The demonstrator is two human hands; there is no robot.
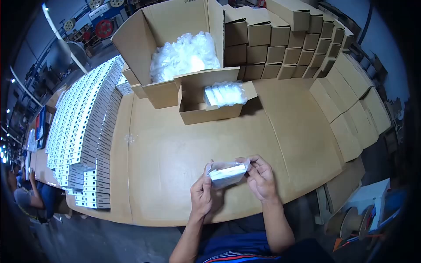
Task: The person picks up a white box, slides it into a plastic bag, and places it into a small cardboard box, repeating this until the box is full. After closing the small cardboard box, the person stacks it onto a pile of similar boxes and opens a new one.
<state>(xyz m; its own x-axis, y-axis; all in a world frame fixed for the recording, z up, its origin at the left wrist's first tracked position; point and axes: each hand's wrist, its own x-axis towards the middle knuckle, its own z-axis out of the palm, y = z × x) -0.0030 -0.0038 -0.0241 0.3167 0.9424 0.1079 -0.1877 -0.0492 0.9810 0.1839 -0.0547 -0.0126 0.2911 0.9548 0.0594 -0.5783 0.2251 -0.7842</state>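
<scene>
Fingers [258, 165] of both hands are drawn nearly together on one thing: the left hand [201, 197] has thumb and fingers on the left end of a white packet [227, 176] in clear plastic; the right hand [262, 182] pinches at the plastic on the right end, thumb close against the fingertips

Places below are given from the small open carton [210, 116]

White packet: spans the gap between the two hands, on the near side of the small open carton and well apart from it, one end tilted slightly up

Rest, largest first:

Tabletop [166, 175], brown, runs beneath the small open carton and out to both sides

Brown boxes [258, 56] stand in stacked rows behind it and to its right

White boxes [83, 127] piled high to its left, dark print along their sides

Large carton [163, 94] just behind it, flaps raised, with clear plastic [184, 55] heaped inside

Tan boxes [351, 131] well to its right, by the tabletop's edge

Co-worker [30, 197] far to its left, beyond the white boxes, partly blurred

Spool [351, 221] far to its right and nearer, past the tabletop's edge

Wrapped bundle [226, 94], white under clear film, sits at its right end, showing above the rim
</scene>
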